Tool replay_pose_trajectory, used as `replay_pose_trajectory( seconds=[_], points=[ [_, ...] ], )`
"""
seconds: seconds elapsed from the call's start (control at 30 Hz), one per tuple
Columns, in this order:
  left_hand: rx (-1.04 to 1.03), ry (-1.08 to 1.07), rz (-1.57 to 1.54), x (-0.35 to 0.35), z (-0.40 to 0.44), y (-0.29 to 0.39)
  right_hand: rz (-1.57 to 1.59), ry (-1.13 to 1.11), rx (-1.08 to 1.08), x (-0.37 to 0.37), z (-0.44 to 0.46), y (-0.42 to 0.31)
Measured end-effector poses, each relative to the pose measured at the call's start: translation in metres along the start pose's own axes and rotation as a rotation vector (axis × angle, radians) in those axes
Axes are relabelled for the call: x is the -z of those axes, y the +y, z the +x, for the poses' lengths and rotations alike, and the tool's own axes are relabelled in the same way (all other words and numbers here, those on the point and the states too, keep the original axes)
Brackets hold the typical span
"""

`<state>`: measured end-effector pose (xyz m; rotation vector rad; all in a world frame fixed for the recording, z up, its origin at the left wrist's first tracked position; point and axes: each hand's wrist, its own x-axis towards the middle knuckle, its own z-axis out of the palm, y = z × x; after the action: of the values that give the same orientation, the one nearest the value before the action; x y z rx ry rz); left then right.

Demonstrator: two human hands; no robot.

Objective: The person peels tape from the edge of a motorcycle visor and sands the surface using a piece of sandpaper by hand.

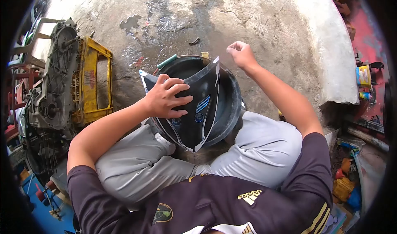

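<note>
A black V-shaped plastic panel [192, 110], which looks like a motorcycle fairing piece, lies over a dark round tub [232, 103]. Its edges are whitish, and blue markings show on its face. My left hand [167, 97] rests on the panel's left side with its fingers spread over the surface. Beyond the panel's upper right tip, my right hand [242, 55] is raised clear of the panel, thumb and fingers pinched together. Its fingertips look whitish, and whatever they may hold is too small to make out. A green handle grip [167, 62] shows at the tub's far rim.
On the left stand a yellow crate [93, 81] and a grey engine casing [60, 68]. Wet patches mark the concrete floor [264, 23], where a small dark object [194, 41] lies beyond the tub. A pale concrete ledge [331, 60] runs along the right.
</note>
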<state>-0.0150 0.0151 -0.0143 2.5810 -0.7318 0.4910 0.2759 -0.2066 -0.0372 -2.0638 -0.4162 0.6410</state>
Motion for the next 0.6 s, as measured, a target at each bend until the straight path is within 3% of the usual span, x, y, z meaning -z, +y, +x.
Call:
replay_pose_trajectory(
  seconds=[0.07, 0.13, 0.17, 0.27, 0.47, 0.6],
  points=[
    [0.005, 0.004, 0.015, 0.002, 0.001, 0.001, -0.025, -0.073, -0.034, 0.005, -0.009, -0.009],
    [0.006, -0.001, -0.013, 0.003, 0.0, 0.002, -0.023, -0.318, 0.128, 0.0, -0.022, -0.017],
    [0.016, -0.003, -0.005, 0.002, 0.0, 0.002, -0.085, -0.344, 0.046, -0.003, -0.022, -0.021],
    [0.017, -0.007, -0.011, 0.004, -0.001, 0.001, -0.017, -0.284, 0.128, -0.012, -0.009, -0.012],
    [0.007, 0.0, -0.007, 0.006, 0.004, 0.003, -0.232, -0.284, 0.206, -0.01, -0.05, -0.041],
    [0.016, -0.023, -0.009, 0.007, 0.003, 0.003, -0.078, -0.309, 0.191, -0.017, -0.025, -0.025]
  ],
)
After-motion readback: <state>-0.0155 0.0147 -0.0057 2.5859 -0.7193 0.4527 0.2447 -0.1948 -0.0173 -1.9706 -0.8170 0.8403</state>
